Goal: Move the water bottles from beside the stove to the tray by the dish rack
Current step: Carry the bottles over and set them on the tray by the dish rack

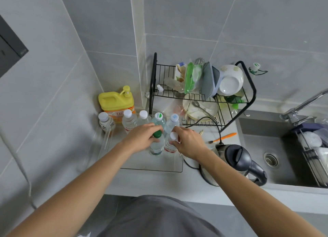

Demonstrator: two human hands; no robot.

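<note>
Clear tray (150, 167), on tabletop (159, 183) just beside dish rack (248, 94): two bottles upright, side by side. Left hand (140, 139) clamped around neck of green-capped bottle (157, 144). Right hand (188, 142) clamped around neck of white-capped bottle (171, 144). Five more bottles stand in a row behind them; yellow detergent jug (115, 100) behind. Kettle (236, 162) right of tray.
</note>
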